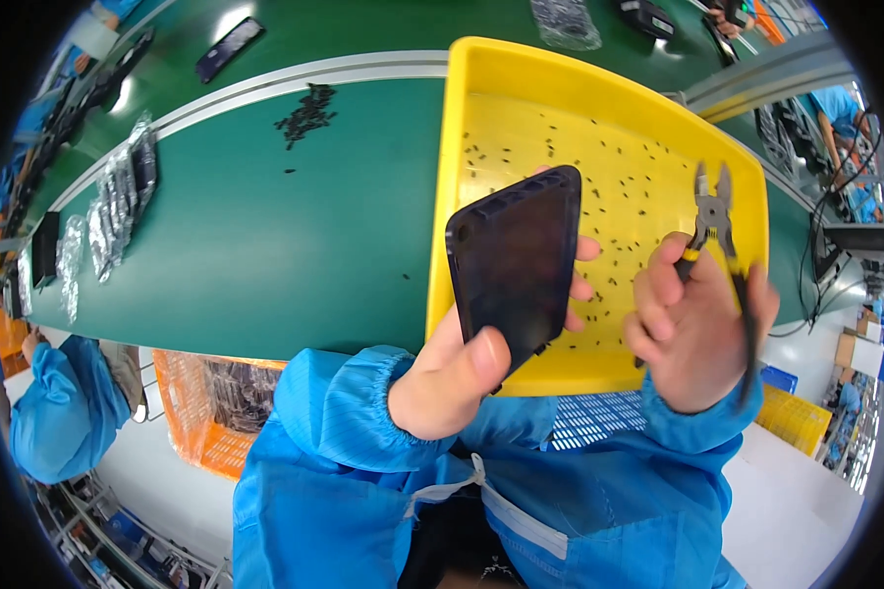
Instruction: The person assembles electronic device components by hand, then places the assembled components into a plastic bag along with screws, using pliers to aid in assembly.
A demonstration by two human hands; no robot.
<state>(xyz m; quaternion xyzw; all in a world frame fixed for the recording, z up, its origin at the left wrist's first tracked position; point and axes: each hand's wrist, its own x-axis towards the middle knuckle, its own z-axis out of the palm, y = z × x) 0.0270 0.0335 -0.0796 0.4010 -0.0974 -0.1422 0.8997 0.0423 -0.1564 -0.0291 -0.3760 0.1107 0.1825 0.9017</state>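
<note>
**Dark panel and cutters held over a yellow tray**

While the yellow tray sat on the green tabletop, it held only scattered small black offcuts. Over it, the left hand was closed around a dark flat plastic panel, thumb on its face. The right hand was clenched on the yellow-handled cutters. Silvery foil bags lay at the tabletop's left; an orange crate stood below its edge.
</note>
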